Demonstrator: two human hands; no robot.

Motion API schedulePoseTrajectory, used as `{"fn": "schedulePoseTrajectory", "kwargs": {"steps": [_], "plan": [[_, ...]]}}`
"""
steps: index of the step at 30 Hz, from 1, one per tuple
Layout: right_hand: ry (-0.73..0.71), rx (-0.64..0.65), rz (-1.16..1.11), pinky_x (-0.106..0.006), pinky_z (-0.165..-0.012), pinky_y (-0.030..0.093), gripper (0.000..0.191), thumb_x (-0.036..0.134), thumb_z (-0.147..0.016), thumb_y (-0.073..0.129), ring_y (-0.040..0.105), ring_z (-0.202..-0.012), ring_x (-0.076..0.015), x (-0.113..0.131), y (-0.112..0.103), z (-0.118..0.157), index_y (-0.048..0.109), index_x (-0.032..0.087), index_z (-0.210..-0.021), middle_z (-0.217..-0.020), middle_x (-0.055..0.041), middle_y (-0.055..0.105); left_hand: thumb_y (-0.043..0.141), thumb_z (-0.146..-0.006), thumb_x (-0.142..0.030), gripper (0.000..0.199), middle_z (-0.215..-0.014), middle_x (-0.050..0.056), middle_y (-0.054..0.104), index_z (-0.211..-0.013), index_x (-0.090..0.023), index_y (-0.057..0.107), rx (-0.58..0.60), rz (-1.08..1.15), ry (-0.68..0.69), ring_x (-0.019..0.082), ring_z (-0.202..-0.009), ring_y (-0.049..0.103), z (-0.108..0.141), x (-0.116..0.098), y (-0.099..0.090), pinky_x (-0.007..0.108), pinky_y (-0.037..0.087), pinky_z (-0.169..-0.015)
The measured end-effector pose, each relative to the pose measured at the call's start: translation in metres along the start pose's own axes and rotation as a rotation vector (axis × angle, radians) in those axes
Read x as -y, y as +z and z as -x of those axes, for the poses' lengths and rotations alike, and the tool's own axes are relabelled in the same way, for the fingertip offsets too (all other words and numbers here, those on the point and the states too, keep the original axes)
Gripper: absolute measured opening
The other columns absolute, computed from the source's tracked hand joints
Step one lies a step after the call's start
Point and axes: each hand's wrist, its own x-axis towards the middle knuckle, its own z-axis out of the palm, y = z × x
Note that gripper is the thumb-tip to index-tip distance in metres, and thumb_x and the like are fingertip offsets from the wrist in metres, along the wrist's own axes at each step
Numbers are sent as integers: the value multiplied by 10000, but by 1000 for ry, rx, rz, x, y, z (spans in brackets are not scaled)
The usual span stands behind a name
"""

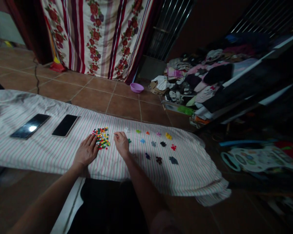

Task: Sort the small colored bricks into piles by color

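My left hand (86, 151) lies flat on the striped cloth, its fingertips touching the left edge of a mixed heap of tiny coloured pieces (103, 139). Just right of that heap, my right hand (121, 143) is closed in a pinch; anything between its fingertips is too small to make out. Small single-colour piles spread out to the right of this hand, among them yellow pieces (168, 136), red pieces (173, 147), black pieces (163, 144) and light blue pieces (143, 140). Dark green pieces (129, 140) show partly behind the right hand.
Two phones (30, 126) (65, 125) lie at the left on the cloth-covered board (185, 175). Beyond it, a purple basin (137, 87) stands on the tiled floor near a floral curtain (95, 35). Heaped clothes (185, 78) fill the right background.
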Motion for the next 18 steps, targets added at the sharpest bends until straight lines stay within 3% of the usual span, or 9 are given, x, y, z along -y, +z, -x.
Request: {"fn": "schedulePoseTrajectory", "kwargs": {"steps": [8, 18], "plan": [[162, -187, 52, -274, -796, 495, 224, 272, -890, 514, 641, -833, -168, -68, -64, 18, 711, 211, -979, -971, -65, 679, 332, -951, -386, 521, -1417, 185, 534, -1369, -124, 498, 16, -3, -29, 320, -1397, 407, -1, -1, -1, 521, 421, -1078], [305, -355, 251, -306, -776, 475, 314, 259, -799, 457, 613, -801, -205, -147, -130, 43, 728, 158, -920, -899, -104, 689, 325, -951, -396, 533, -1421, 196, 528, -1349, -92, 509, 55, -27, -8, 317, -1399, 402, -1, 1, -1, 503, 402, -1090]]}}
